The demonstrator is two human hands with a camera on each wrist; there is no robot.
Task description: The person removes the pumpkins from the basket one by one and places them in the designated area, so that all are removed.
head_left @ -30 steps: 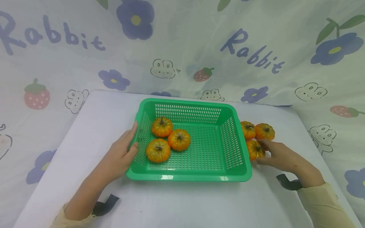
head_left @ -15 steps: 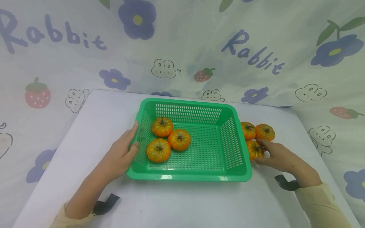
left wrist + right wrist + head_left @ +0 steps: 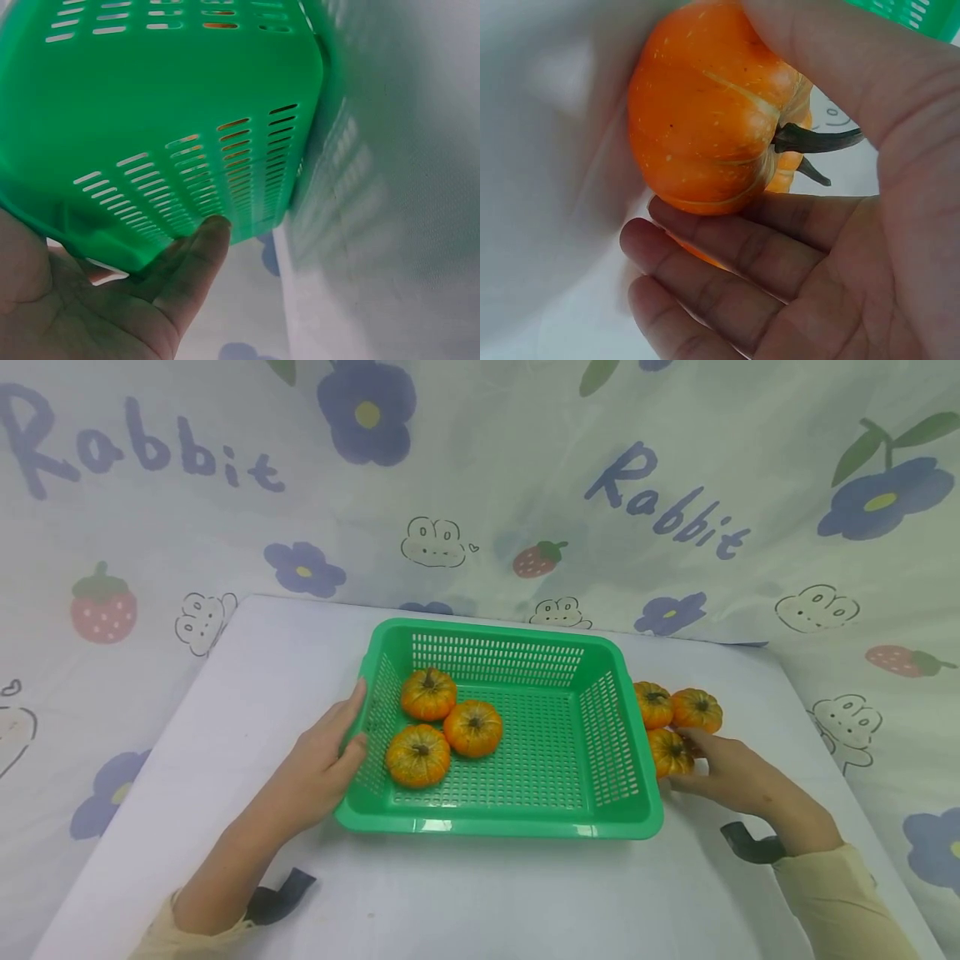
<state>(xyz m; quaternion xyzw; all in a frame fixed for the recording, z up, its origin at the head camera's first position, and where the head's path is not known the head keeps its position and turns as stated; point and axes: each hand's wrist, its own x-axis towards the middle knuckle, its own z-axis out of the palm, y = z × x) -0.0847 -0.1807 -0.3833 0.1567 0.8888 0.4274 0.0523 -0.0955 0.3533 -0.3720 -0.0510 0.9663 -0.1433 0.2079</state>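
A green plastic basket [image 3: 495, 822] with slotted walls stands mid-table and has three small orange pumpkins [image 3: 417, 756] grouped in its left part. My left hand [image 3: 318, 768] holds the basket's left rim, its fingers [image 3: 196, 274] lying along the outer wall in the left wrist view. Just outside the right wall, my right hand [image 3: 723, 768] holds a ribbed orange pumpkin [image 3: 705, 112] between thumb and fingers; its dark stem points toward the palm. Two more pumpkins sit right behind that one, one at the basket wall [image 3: 653, 706] and one farther right [image 3: 697, 710].
A white table [image 3: 480, 902] carries everything. Behind it hangs a pale cloth [image 3: 480, 468] printed with flowers, strawberries, rabbits and lettering. Dark curved pieces [image 3: 281, 897] show at both wrists, close to the beige sleeves.
Both hands, the basket and the pumpkins keep their places. Only the head view has shifted very slightly.
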